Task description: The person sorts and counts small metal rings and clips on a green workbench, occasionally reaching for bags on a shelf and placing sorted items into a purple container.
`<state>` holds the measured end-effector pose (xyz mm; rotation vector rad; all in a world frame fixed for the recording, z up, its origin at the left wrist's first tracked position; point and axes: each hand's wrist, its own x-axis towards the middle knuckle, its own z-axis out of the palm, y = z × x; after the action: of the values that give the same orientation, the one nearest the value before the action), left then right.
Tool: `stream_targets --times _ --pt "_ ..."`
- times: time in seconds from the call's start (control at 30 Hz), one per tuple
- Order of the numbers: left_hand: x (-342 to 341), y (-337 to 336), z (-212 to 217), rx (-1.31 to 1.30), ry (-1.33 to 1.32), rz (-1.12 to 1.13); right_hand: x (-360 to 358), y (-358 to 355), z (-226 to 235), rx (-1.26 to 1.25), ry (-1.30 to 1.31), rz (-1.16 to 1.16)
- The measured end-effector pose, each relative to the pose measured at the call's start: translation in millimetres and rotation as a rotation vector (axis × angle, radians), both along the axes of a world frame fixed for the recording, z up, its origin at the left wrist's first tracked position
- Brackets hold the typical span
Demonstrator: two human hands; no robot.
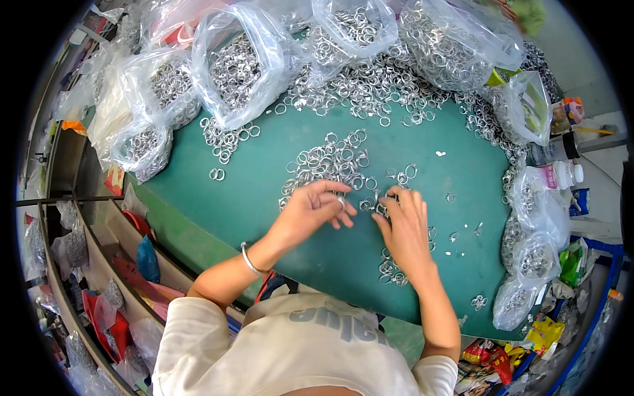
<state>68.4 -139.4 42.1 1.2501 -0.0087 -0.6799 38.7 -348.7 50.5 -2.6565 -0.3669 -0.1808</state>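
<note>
My left hand [314,210] hovers over the green tabletop [257,171] with its fingers bent. A silver metal ring [341,203] shows between its thumb and fingertips. Just beyond it lies a loose pile of silver rings [330,162]. To the right, my right hand [407,231] has its thumb and fingertips closing around a few rings [382,208] at the table surface; the fingers partly hide which one they pinch. A small group of rings [392,269] lies by the right wrist, partly covered by it.
Clear plastic bags full of rings [238,72] line the far edge, with a heap of loose rings [370,89] before them. More bags [531,257] and a capped plastic bottle [561,175] stand along the right edge. Shelves with bags [119,264] are at the left.
</note>
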Motion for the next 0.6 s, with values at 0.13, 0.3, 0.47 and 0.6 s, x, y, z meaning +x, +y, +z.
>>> stream_targets --times 0.13,0.3,0.47,0.6 --pt "-17 -24 5 0.138 -0.062 -0.12 -26 -2 8 0.586 0.345 -0.116" --pt "-14 -54 15 0.141 -0.172 -0.253 -31 -23 19 0.699 0.362 -0.19" --pt "5 -43 8 0.563 -0.742 -0.192 6 -160 48 -0.007 -0.343 -0.774" --pt "27 -41 6 0.906 -1.117 -0.078 17 -228 49 -0.557 -0.343 -0.755"
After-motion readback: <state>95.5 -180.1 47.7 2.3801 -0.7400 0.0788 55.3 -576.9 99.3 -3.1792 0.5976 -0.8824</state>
